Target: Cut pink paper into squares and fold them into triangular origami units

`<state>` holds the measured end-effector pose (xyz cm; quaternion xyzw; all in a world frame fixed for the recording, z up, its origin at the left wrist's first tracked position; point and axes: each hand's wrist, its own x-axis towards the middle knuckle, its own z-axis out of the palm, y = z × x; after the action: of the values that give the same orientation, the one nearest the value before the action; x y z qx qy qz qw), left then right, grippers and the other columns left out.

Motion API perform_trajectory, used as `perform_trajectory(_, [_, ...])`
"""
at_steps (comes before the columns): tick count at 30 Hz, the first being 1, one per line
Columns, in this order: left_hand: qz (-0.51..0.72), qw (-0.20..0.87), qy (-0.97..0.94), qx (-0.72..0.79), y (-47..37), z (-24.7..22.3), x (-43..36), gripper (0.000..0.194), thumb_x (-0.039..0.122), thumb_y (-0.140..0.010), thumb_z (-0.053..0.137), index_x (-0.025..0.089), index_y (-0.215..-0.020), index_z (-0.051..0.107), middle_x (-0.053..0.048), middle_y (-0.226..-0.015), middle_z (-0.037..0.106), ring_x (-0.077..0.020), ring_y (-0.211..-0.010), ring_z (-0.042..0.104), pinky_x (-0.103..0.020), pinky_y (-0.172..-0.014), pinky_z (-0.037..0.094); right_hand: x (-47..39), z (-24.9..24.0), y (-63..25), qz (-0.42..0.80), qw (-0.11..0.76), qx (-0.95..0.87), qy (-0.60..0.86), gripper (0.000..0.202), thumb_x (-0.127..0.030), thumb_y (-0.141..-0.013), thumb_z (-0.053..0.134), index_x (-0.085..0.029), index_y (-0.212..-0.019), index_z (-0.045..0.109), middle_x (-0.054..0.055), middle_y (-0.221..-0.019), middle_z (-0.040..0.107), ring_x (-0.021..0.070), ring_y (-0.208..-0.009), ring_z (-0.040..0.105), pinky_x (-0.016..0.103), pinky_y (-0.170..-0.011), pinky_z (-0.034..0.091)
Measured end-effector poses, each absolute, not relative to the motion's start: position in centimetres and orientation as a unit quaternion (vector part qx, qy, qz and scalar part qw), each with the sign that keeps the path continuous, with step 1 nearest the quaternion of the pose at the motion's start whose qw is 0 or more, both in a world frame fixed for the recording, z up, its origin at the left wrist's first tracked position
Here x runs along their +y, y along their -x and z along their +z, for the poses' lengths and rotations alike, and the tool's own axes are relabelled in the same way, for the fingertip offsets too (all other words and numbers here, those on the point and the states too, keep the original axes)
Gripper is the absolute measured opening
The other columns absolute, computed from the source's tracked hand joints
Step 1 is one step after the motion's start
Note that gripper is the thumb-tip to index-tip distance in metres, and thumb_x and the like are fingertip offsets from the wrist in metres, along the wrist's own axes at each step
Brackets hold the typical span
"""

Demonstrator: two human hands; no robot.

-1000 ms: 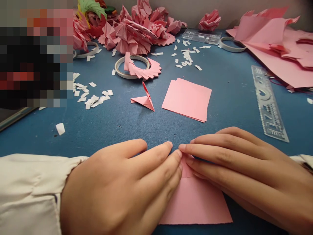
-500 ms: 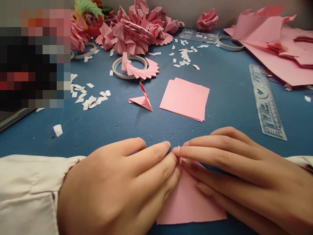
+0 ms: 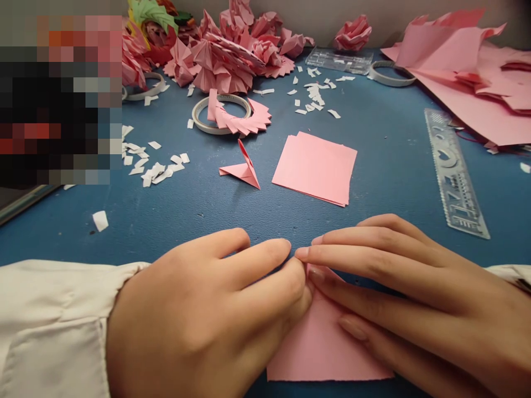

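A pink paper sheet (image 3: 326, 345) lies on the blue table at the bottom centre, its top corner under my fingertips. My left hand (image 3: 219, 309) presses on its left side, fingers bent and close together. From the right, my right hand (image 3: 406, 287) reaches over the sheet with fingers spread, the tips meeting my left fingers at the top corner. Whether a fingertip pinches the paper there is hidden. Beyond my hands are a stack of pink squares (image 3: 315, 168) and a small folded pink piece (image 3: 243, 171).
A tape roll (image 3: 199, 119) bears a ring of folded pink pieces (image 3: 244, 119). White scraps (image 3: 160, 172) lie around. A clear ruler (image 3: 454, 177) is at right. Pink paper flowers (image 3: 228, 50) and large pink sheets (image 3: 464, 72) sit at the back.
My left fingers have curled more and shifted slightly right over the sheet. My right hand has barely moved; its lower fingers sit slightly farther right.
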<state>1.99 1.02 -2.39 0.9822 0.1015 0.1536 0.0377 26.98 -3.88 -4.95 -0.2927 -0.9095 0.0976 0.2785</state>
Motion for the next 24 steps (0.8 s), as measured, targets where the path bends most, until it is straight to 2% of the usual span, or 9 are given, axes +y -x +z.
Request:
perform_trajectory(5, [0.158, 0.045, -0.982, 0.091, -1.6, -2.8, 0.9, 0.048, 0.006, -0.114, 0.025, 0.016, -0.109, 0.072, 0.002, -0.101, 0.076, -0.0175, -0.090, 0.068, -0.040, -0.081, 0.049, -4.2, -5.3, -27.0, 0.076, 0.274, -0.907, 0.312, 0.022, -0.007, -0.105, 0.050, -0.012, -0.118, 0.067, 0.010, -0.123, 0.076, 0.0179, -0.123, 0.064, 0.036, -0.099, 0.052])
perform_trajectory(10, [0.180, 0.030, -0.977, 0.105, -1.6, -3.0, 0.6, 0.037, 0.007, -0.112, 0.036, 0.013, -0.112, 0.072, -0.002, -0.116, 0.076, -0.0183, -0.101, 0.066, -0.041, -0.082, 0.048, -4.4, -5.9, -26.8, 0.043, 0.264, -0.904, 0.332, 0.023, -0.013, -0.110, 0.046, -0.016, -0.124, 0.063, 0.005, -0.129, 0.073, 0.0178, -0.127, 0.059, 0.041, -0.100, 0.047])
perform_trajectory(18, [0.180, 0.053, -0.974, 0.129, -1.8, -3.3, 0.1, 0.027, 0.002, -0.107, 0.044, 0.013, -0.111, 0.069, -0.001, -0.096, 0.070, -0.0191, -0.086, 0.058, -0.041, -0.081, 0.046, -4.6, -6.1, -26.8, 0.010, 0.247, -0.900, 0.358, 0.026, -0.015, -0.112, 0.041, -0.018, -0.126, 0.063, 0.007, -0.134, 0.071, 0.0225, -0.132, 0.057, 0.045, -0.102, 0.042])
perform_trajectory(24, [0.164, 0.072, -0.976, 0.126, -1.6, -3.5, 0.1, 0.029, 0.000, -0.104, 0.043, 0.013, -0.114, 0.067, 0.000, -0.088, 0.063, -0.0210, -0.081, 0.052, -0.043, -0.080, 0.045, -4.6, -6.2, -27.0, -0.030, 0.224, -0.901, 0.371, 0.030, -0.017, -0.111, 0.043, -0.017, -0.133, 0.063, 0.010, -0.139, 0.068, 0.0281, -0.133, 0.057, 0.049, -0.102, 0.042])
